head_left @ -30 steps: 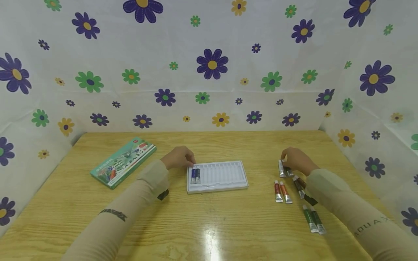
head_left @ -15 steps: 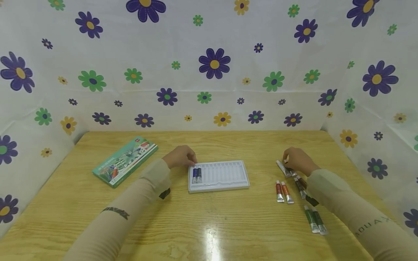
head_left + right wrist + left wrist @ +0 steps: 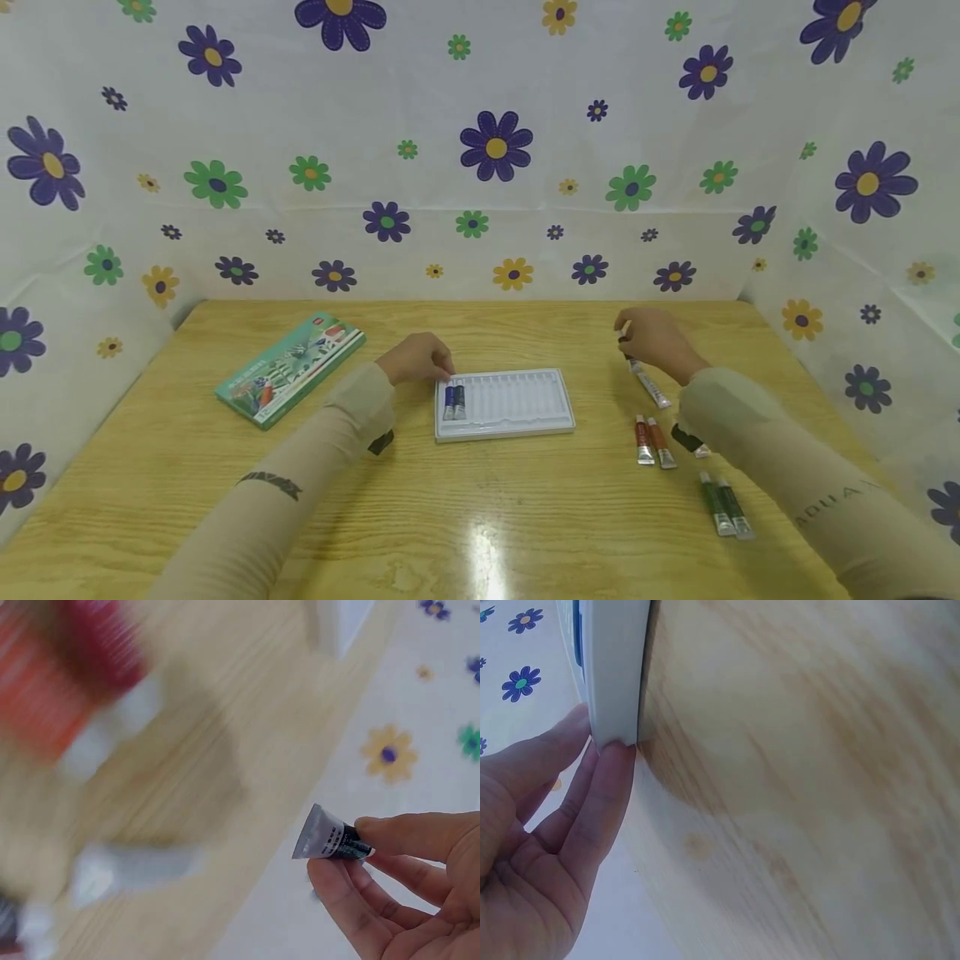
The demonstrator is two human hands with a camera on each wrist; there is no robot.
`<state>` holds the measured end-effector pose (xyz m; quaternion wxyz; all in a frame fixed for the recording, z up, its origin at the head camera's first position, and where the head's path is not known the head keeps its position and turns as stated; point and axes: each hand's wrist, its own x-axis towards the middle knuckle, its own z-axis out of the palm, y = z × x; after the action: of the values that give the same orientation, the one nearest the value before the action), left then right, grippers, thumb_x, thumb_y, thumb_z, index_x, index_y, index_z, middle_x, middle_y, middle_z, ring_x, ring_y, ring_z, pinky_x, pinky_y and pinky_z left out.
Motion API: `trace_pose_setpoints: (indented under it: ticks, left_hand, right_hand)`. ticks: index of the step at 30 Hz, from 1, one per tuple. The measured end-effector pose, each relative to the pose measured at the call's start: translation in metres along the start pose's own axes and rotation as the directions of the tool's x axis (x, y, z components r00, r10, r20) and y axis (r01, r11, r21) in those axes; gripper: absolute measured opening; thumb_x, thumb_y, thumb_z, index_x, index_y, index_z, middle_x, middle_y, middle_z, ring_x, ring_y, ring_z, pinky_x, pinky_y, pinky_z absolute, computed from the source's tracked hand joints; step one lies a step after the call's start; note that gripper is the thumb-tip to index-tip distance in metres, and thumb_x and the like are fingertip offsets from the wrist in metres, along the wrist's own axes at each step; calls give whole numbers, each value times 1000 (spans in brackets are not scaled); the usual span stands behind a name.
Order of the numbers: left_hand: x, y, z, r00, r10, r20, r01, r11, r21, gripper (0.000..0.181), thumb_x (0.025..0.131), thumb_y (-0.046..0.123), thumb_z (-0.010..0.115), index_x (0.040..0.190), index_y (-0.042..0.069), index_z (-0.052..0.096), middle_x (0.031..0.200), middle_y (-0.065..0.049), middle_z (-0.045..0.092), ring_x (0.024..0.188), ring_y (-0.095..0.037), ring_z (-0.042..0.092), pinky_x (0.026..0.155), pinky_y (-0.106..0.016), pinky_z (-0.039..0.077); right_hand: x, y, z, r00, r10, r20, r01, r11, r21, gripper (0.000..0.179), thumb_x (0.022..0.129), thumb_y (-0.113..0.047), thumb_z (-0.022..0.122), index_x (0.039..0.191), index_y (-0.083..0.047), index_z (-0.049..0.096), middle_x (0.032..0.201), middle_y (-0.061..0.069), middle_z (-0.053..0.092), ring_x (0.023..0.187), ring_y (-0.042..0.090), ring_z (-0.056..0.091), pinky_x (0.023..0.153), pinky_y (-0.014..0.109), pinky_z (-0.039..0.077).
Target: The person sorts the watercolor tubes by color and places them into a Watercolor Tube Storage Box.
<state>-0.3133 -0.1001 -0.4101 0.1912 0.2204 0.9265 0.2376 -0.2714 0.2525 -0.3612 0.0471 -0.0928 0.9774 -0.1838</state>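
Note:
My left hand [image 3: 416, 358] holds the back left corner of the white plastic tray [image 3: 525, 430], thumb and fingers pinching its edge in the left wrist view. Two dark blue paint tubes [image 3: 454, 402] lie side by side in the tray's leftmost slots. On the right, my right hand [image 3: 660, 342] is raised off the table with a dark paint tube [image 3: 330, 838] between thumb and fingers, its silver crimped end sticking out. Below that hand lies a whitish paint tube [image 3: 652, 389]. Closer to me are a red tube [image 3: 643, 440] and an orange tube [image 3: 661, 443].
Two green paint tubes [image 3: 725, 507] lie at the front right. Another tube's silver end [image 3: 701, 451] shows from under the right sleeve, mostly hidden. A green paint box [image 3: 292, 369] lies at the left. Flower-patterned cloth [image 3: 495, 233] stands behind the table.
My right hand has picked up the dark tube and moved up and left with it. The whitish tube has turned to a slant. My left hand stays at the tray corner.

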Motion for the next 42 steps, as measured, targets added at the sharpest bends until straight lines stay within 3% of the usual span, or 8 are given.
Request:
trace_pose_setpoints:
  ticks: [9,20,27,33,42]
  left_hand:
    - [1,-2,1,1000,9,-11,-9,1000,-3,4,82,10,70,84,7,71,85,-5,70,74,-12,56,71,-24,48]
    - [-1,0,0,999,29,-13,-29,1000,10,4,82,8,70,83,5,71,83,-6,71,73,-11,55,70,-23,47]
    - [1,-2,0,1000,27,-10,-27,1000,11,4,82,8,70,82,5,71,85,-6,72,74,-12,57,73,-25,48]
    - [-2,0,-1,998,61,-25,-60,998,25,4,82,7,70,82,3,71,86,-8,73,76,-14,60,75,-28,50]
    - [-3,2,-1,998,58,-28,-57,998,34,4,81,7,70,82,3,71,85,-8,72,75,-14,60,74,-28,50]
  right_hand:
    - [19,-72,29,995,-99,21,92,973,212,29,86,-5,62,113,5,59,104,22,65,89,30,65,71,35,55]
    - [31,-142,74,984,-126,130,88,961,262,24,85,-6,66,107,0,60,100,16,67,85,22,64,68,26,54]
    - [31,-157,90,976,-154,155,105,953,285,21,84,-3,66,104,1,58,95,16,67,75,18,63,63,23,52]
    - [32,-162,98,978,-146,152,104,962,254,20,84,-4,67,102,0,58,92,14,66,72,16,59,61,23,48]
    - [31,-166,102,981,-112,160,85,982,166,20,84,-9,68,100,2,62,95,12,65,79,16,57,70,26,49]
